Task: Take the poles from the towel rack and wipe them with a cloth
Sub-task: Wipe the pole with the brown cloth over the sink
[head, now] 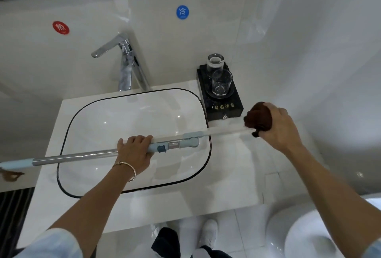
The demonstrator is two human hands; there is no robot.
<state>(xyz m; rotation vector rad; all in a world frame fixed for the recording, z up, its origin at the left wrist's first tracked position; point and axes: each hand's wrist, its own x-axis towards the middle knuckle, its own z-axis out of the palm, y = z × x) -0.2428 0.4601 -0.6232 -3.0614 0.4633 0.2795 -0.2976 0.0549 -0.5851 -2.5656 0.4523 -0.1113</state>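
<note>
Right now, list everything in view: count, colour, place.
pole: one, silver and pale blue, across the sink
cloth: one, dark brown, round the pole's right end
sink: one, white, black-rimmed, centre
tap: one, chrome, behind the sink
glasses: two, clear, on the stand
stand: one, black, right of the sink
red sticker: one, wall, left
blue sticker: one, wall, centre
toilet: one, white, bottom right
left hand: grips the pole
right hand: holds the cloth

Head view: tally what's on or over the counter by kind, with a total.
Pole: 1, gripped by the left hand
Brown cloth: 1, gripped by the right hand
Glasses: 2
Black tray: 1
Faucet: 1
Basin: 1
Total: 7
</note>
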